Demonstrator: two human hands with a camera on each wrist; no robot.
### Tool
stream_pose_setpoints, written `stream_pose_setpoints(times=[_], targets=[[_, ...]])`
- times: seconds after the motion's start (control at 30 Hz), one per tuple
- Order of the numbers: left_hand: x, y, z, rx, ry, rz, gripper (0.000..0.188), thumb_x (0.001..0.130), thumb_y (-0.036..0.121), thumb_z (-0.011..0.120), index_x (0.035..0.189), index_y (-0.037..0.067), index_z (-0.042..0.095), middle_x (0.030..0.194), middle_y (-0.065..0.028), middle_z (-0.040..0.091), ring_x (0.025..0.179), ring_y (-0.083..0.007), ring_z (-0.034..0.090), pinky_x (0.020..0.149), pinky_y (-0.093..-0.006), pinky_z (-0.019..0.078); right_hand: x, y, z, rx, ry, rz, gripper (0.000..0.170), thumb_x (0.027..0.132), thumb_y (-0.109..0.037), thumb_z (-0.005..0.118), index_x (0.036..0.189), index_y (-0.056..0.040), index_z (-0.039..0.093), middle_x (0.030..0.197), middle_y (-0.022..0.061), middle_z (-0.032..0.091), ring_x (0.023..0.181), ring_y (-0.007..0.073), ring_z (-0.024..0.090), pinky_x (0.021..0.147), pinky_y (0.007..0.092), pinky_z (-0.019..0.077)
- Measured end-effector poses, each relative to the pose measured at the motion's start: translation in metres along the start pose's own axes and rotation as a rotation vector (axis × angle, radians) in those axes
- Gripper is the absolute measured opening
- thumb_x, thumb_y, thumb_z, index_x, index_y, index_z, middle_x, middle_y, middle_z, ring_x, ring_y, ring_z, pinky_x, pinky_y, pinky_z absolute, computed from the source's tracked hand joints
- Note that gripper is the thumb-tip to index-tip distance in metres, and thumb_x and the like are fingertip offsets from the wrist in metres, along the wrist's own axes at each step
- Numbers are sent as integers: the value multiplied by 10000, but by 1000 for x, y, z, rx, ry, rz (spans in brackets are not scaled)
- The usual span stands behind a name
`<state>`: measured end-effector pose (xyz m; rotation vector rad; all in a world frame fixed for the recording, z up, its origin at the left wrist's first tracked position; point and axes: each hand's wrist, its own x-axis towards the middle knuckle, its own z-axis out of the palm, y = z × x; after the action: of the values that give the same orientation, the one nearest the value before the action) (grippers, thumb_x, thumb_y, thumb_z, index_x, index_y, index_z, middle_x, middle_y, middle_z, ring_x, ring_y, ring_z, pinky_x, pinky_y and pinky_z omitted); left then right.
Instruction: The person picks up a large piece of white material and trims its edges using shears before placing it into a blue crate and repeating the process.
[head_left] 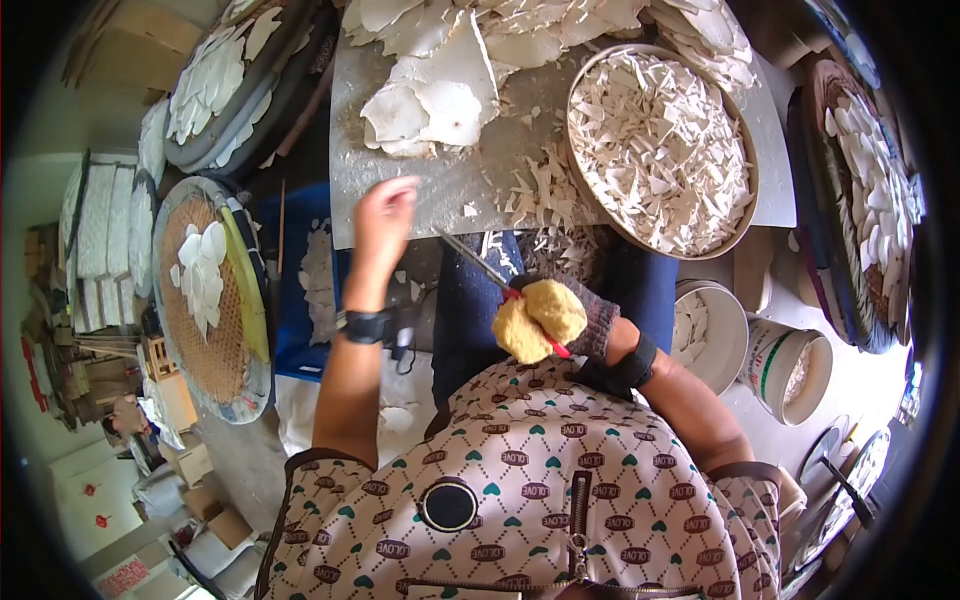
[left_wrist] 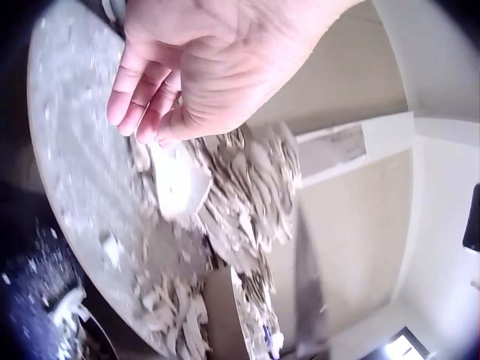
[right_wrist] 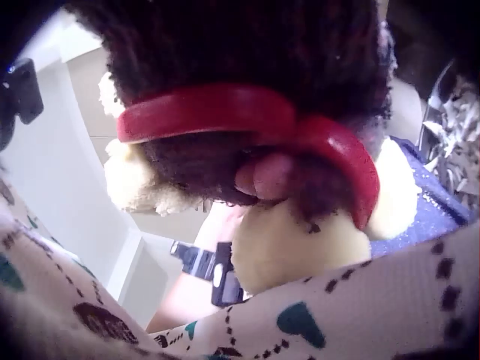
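Note:
My left hand is bare and hovers over the near edge of the grey board, its fingers loosely bent with nothing between them. Beyond its fingertips lie broad white flakes; in the left wrist view the hand overlaps one such flake. My right hand wears a dark knitted glove with yellow padding and grips scissors by their red handles. The scissor blades point at the board's edge, below my left hand.
A round basin full of cut white scraps sits on the board's right side. Buckets stand at the lower right. Round trays with white flakes stand on the left, beside a blue bin. Loose scraps lie near the basin.

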<state>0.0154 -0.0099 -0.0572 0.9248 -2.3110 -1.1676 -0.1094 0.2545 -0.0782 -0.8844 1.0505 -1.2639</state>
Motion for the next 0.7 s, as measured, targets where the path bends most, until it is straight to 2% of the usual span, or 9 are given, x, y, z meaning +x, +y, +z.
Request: stream_pose_setpoints(times=[0.03, 0.13, 0.2, 0.23, 0.27, 0.47, 0.57, 0.67, 0.7], targets=[[9, 1, 26, 48, 6, 66, 236, 805, 60, 610, 1039, 52, 638, 892, -61, 654, 806, -134, 603, 733, -259, 474, -4, -5, 4, -25, 39, -51, 267, 792, -58, 643, 1046, -7, 579, 964, 71, 634, 884, 122, 594, 811, 268, 479], [33, 9, 68, 428, 70, 211, 376, 741, -22, 584, 1100, 88, 603, 1021, -122, 565, 845, -242, 583, 774, -305, 469, -10, -11, 3, -84, 51, 12, 264, 779, -61, 656, 1028, -3, 591, 960, 76, 640, 872, 125, 600, 804, 270, 484], [45, 12, 68, 470, 90, 286, 413, 734, -56, 542, 1123, 76, 580, 1111, -137, 530, 883, -262, 570, 811, -315, 459, -18, -19, -1, -82, 58, 25, 250, 778, -67, 658, 1012, 2, 601, 958, 85, 644, 865, 132, 606, 799, 273, 488], [51, 13, 71, 403, 172, 295, 412, 737, -64, 528, 1128, 62, 570, 1117, -138, 534, 873, -261, 575, 818, -316, 460, -20, -16, -3, -4, 68, 35, 249, 778, -70, 659, 1010, 2, 602, 958, 87, 645, 865, 133, 606, 798, 273, 488], [56, 14, 69, 422, 137, 244, 405, 739, -60, 529, 1128, 45, 563, 1127, -140, 536, 892, -265, 581, 827, -317, 460, -21, -14, -3, 77, 75, 45, 248, 778, -72, 659, 1009, 2, 604, 959, 89, 646, 864, 134, 607, 798, 274, 488], [56, 18, 65, 368, 32, 288, 359, 723, -50, 553, 1065, 52, 592, 1090, -121, 563, 961, -262, 566, 864, -326, 441, -9, -18, -4, -225, 22, 25, 281, 791, -75, 644, 1054, -3, 575, 977, 84, 631, 894, 138, 599, 807, 270, 481], [35, 19, 74, 453, 18, 339, 293, 713, -42, 572, 984, 56, 624, 1075, -99, 573, 1046, -277, 519, 922, -342, 404, -11, -7, -1, -98, 106, -86, 272, 773, -142, 637, 1017, -31, 591, 856, 121, 635, 784, 231, 621, 701, 306, 484], [17, 28, 72, 277, -67, 301, 260, 724, -28, 574, 966, 48, 629, 1114, -100, 551, 1058, -271, 515, 930, -341, 400, -11, -11, -3, -147, 76, -60, 264, 777, -154, 625, 1014, -46, 581, 832, 123, 628, 774, 254, 616, 686, 318, 480], [14, 25, 71, 176, -117, 231, 298, 741, -4, 579, 1032, 52, 610, 1145, -119, 535, 1086, -273, 502, 946, -341, 388, -12, -13, -3, -170, 67, -67, 269, 780, -156, 623, 1023, -51, 575, 830, 124, 627, 774, 251, 616, 687, 319, 480]])
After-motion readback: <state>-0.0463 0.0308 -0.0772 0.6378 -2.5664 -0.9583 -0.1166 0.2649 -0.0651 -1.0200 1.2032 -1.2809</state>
